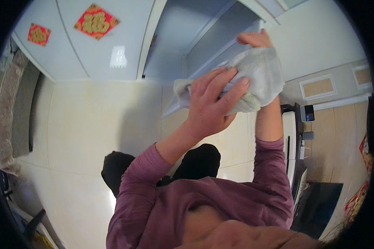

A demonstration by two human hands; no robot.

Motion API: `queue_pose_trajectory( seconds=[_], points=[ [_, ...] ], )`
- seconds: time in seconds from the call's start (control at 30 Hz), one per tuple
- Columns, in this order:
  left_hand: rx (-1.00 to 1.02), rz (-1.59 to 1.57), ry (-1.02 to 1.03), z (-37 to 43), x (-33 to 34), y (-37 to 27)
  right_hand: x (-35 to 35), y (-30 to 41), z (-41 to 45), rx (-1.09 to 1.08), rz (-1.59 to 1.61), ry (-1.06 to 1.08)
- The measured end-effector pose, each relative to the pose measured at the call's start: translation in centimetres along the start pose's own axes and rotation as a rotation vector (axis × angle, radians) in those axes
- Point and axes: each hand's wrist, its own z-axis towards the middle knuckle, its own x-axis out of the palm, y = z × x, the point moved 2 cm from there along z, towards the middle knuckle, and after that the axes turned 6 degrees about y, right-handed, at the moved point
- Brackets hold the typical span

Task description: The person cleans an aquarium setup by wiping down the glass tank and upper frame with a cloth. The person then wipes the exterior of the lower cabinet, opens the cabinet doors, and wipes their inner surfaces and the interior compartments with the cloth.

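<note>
A pale grey cloth [261, 70], folded and bunched, is up in front of me near a doorway. My left hand [212, 96] lies across it with fingers spread, pressing into its folds. One end of the cloth sticks out to the left, past that hand. My right hand [257, 39] reaches up behind the cloth. Its fingertips and thumb show above the upper edge, while the palm and wrist are covered. Whether its fingers grip the cloth is hidden.
White door panels [112, 59] with red diamond decorations [96, 21] stand at the upper left. An open doorway with a pale frame [151, 37] is ahead. At the right, a long dark-topped cabinet [296, 140] bears small devices. A sofa [6, 115] borders the tiled floor [87, 124].
</note>
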Motion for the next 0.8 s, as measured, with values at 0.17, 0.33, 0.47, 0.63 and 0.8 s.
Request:
queue_pose_trajectory(
  seconds=[0.17,0.33,0.47,0.63,0.8],
  points=[
    [-0.216,0.033,-0.027,-8.7,1.4,3.9,-0.4,0.3,0.8,-0.18,0.068,-0.005],
    [-0.332,0.043,-0.004,-17.5,3.2,7.3,-2.0,-0.6,-0.4,-0.138,-0.043,-0.082],
    [-0.465,0.059,0.102,-21.5,3.7,9.5,-2.1,-1.2,-0.8,-0.167,0.007,-0.102],
    [-0.836,0.062,0.403,-27.7,4.3,12.3,-3.6,-0.7,-1.9,-0.148,0.001,-0.066],
    [-1.404,-0.24,-0.177,-28.0,3.0,17.7,-1.8,0.0,-1.8,-0.129,0.035,-0.1]
  ],
)
